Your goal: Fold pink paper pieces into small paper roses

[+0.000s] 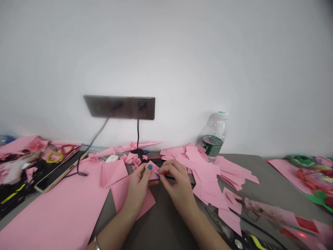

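Note:
Both hands meet at the middle of the grey table (273, 184). My left hand (137, 189) pinches a small pink paper piece (153, 171) between thumb and fingers. My right hand (178, 184) pinches the same piece from the right side, fingertips pressed to its edge. A larger pink sheet (145, 205) lies under my left wrist. A dark flat thing with a red edge (169, 173) lies just behind the fingers.
Many cut pink paper squares (208, 170) are strewn to the right, beside a clear plastic bottle (214, 137). A big pink sheet (59, 211) and a phone (61, 170) lie on the left. Cables hang from a wall socket (121, 107). Scissors (226, 229) lie front right.

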Demonstrator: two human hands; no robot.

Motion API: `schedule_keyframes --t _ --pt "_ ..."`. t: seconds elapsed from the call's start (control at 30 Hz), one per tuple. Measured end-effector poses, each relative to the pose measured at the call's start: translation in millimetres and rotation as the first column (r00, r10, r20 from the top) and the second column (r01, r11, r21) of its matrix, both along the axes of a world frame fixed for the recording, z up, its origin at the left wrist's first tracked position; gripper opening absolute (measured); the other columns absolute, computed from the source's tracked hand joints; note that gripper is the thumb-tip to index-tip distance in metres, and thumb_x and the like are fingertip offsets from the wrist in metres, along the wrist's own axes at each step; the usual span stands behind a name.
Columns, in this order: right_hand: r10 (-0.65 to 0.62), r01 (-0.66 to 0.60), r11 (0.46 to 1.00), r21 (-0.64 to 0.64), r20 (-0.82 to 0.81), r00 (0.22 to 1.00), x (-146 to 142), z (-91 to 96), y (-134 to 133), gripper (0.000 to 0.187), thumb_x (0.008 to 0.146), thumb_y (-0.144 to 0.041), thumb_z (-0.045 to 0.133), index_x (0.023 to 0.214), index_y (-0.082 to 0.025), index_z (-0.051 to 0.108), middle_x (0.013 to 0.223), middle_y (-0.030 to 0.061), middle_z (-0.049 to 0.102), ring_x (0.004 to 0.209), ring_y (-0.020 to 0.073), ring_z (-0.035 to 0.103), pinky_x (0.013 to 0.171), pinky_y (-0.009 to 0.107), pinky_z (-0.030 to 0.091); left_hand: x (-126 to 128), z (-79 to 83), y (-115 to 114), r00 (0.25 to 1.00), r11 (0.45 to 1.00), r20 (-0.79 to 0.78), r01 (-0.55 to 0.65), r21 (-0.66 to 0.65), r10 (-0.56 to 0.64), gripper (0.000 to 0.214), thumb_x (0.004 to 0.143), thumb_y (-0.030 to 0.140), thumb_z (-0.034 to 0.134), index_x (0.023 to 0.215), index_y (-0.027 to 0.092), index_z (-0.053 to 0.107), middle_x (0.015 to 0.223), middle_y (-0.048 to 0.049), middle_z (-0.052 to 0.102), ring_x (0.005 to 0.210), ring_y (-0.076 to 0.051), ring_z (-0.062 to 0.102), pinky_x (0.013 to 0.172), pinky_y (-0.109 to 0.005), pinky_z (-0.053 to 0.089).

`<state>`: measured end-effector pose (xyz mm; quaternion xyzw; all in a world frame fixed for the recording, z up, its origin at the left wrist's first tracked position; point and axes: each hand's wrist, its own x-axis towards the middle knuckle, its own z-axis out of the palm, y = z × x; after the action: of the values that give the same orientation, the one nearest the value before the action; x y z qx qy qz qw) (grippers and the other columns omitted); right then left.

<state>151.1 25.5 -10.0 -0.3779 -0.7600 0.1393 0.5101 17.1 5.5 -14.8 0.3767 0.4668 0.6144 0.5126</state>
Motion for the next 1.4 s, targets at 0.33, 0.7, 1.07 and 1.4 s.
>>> schedule_keyframes --t 0.33,0.7,1.07,1.4 --pt "0.059 -0.072 0.988 0.133 0.098 0.993 3 4.0 0 0.015 0.091 -0.01 0.059 0.081 -0.022 0.059 0.087 -0.0013 0.071 0.082 0.0162 0.062 0.077 0.034 0.033 -2 -2.9 4 0.999 0.999 0.026 -0.046 -0.027 0.047 0.035 0.075 0.049 0.072 0.087 0.018 0.067 0.079 0.0015 0.056 0.066 -0.012 0.06 0.053 -0.02 0.055" --pt "-0.022 0.003 0.989 0.147 0.129 0.991 3 3.4 1 0.011 0.091 -0.016 0.062 0.09 -0.025 0.069 0.084 -0.0002 0.069 0.08 0.0157 0.06 0.078 0.035 0.032 -3 -1.1 2 1.0 1.0 0.002 -0.005 -0.024 0.005 0.035 0.078 0.048 0.07 0.095 0.017 0.069 0.085 -0.0034 0.066 0.075 -0.017 0.064 0.061 -0.025 0.059" --pt "-0.053 0.028 0.987 0.16 0.15 0.987 4 3.3 1 0.028 0.086 -0.009 0.062 0.098 -0.032 0.073 0.1 0.0033 0.07 0.093 0.0211 0.06 0.08 0.039 0.037 1 8.1 -2 0.987 1.0 0.162 0.003 -0.011 -0.001 0.04 0.079 0.041 0.072 0.112 0.018 0.066 0.105 -0.0089 0.072 0.09 -0.021 0.07 0.075 -0.03 0.06" --pt "0.017 -0.04 0.992 -0.123 -0.182 0.983 6 2.2 3 0.019 0.089 -0.015 0.051 0.1 -0.023 0.065 0.099 0.0067 0.066 0.094 0.0218 0.061 0.081 0.036 0.046 1 7.9 -2 0.986 0.999 0.162 0.032 -0.022 -0.028 0.058 0.08 0.035 0.072 0.133 0.02 0.055 0.108 -0.0077 0.072 0.103 -0.022 0.068 0.091 -0.035 0.057"
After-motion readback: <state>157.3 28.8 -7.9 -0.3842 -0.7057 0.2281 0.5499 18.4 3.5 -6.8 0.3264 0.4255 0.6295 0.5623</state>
